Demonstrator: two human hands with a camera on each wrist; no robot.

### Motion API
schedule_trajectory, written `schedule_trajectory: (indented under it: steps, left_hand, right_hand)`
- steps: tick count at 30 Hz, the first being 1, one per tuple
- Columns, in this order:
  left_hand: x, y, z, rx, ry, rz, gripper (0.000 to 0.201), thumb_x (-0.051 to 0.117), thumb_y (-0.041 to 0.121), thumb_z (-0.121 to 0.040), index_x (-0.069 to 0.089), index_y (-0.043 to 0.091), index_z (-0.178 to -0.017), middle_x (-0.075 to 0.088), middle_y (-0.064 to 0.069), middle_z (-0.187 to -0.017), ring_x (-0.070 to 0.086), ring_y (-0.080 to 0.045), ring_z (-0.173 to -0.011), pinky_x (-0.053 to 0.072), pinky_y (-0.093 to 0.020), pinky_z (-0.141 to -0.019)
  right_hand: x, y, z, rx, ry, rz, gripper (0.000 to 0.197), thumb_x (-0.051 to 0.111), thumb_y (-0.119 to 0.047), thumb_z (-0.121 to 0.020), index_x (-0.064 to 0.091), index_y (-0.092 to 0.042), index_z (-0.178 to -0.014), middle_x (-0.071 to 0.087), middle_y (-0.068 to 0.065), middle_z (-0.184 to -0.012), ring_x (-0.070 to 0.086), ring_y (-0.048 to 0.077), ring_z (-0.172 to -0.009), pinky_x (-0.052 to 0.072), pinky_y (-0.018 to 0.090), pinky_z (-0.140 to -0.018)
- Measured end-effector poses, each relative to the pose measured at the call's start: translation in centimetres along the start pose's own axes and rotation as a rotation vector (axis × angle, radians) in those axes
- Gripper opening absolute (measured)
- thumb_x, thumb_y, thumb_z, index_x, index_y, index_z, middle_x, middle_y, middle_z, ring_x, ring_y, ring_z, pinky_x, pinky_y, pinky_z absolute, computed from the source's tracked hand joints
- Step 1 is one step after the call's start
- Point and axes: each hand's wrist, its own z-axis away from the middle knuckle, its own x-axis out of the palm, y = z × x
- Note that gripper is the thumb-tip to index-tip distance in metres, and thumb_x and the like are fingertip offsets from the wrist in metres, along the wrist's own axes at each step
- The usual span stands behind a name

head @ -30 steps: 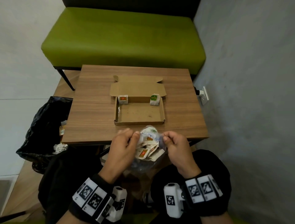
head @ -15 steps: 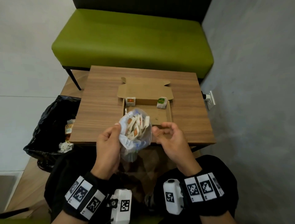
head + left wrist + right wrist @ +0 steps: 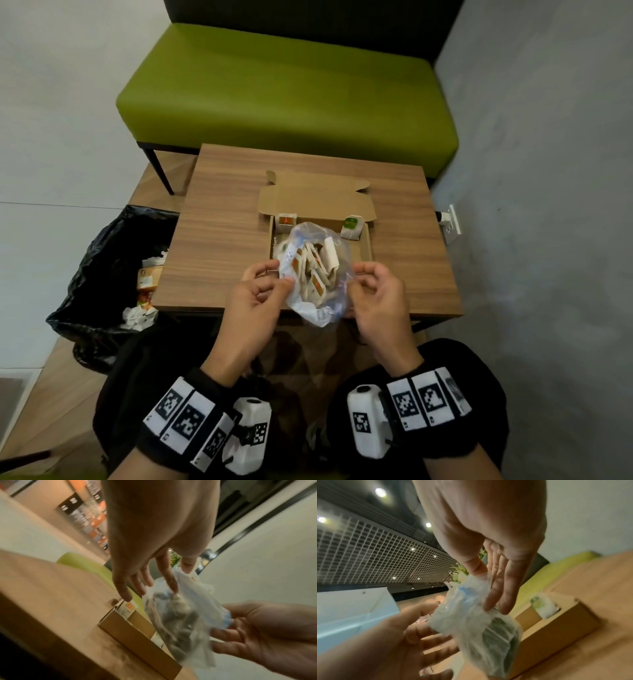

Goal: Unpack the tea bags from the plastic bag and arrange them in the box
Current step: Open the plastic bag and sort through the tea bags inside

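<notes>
1. The left hand [image 3: 255, 301] pinches the left edge of the plastic bag [image 3: 313, 274] between thumb and forefinger; its other fingers fan loosely outward in the left wrist view.
2. The right hand [image 3: 378, 298] sits just to the right of the bag with fingers curled. Thumb and fingers seem to pinch the bag's right edge, though motion blur makes the contact hard to confirm.
3. The bag hangs between the two hands, mouth spread open, lifted above the near edge of the table [image 3: 219, 260].
4. Inside it, a bundle of tea bags [image 3: 313, 270] stands packed together, between the two sets of fingertips.
5. Beyond the hands lies the open cardboard box [image 3: 366, 250], its lid folded back.
6. An orange-labelled tea bag [image 3: 286, 221] stands in the box's far left corner, ahead of the left hand.
7. A green-labelled tea bag [image 3: 352, 226] stands in the far right corner, ahead of the right hand.
</notes>
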Motion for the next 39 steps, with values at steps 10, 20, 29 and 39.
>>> schedule_trajectory:
  steps: [10,20,29,39]
  left_hand:
    - [10.1,3.8,-4.5,0.262,-0.073,-0.512,0.041,0.064,0.037,-0.093,0.054,0.023,-0.13,0.064,0.013,-0.089,0.058,0.005,-0.07,0.045,-0.009,-0.059]
    - [17.2,3.0,-9.1,0.43,-0.203,-0.683,0.01,0.053,0.016,-0.098,0.06,0.023,-0.099,0.069,0.001,-0.089,0.061,-0.013,-0.075,0.056,-0.036,-0.067]
    - [18.0,5.2,-9.0,0.579,-0.266,-0.605,0.021,0.054,0.014,-0.097,0.07,0.018,-0.11,0.069,0.0,-0.104,0.061,-0.012,-0.091,0.05,-0.028,-0.079]
    - [15.0,0.9,-9.3,0.256,-0.256,-0.985,0.044,0.056,0.024,-0.096,0.039,0.022,-0.136,0.061,0.0,-0.119,0.06,-0.014,-0.091,0.052,-0.028,-0.073]
  right_hand:
    - [-10.0,1.2,-6.3,0.039,0.089,0.188,0.019,0.062,-0.008,-0.095,0.064,-0.026,-0.09,0.076,0.001,-0.083,0.075,0.024,-0.075,0.061,0.054,-0.07]
    - [-14.5,3.6,-13.9,0.184,0.044,0.331,0.021,0.054,0.0,-0.096,0.062,-0.017,-0.086,0.068,0.007,-0.083,0.066,0.017,-0.061,0.05,0.026,-0.043]
    - [-17.4,1.9,-11.6,0.027,0.215,0.265,0.018,0.056,-0.001,-0.095,0.067,-0.014,-0.097,0.074,0.009,-0.086,0.073,0.023,-0.076,0.061,0.039,-0.065]
    - [-18.2,6.0,-12.6,0.062,0.397,0.145,0.027,0.054,0.003,-0.093,0.063,-0.022,-0.085,0.072,0.009,-0.086,0.07,0.024,-0.076,0.061,0.045,-0.072]
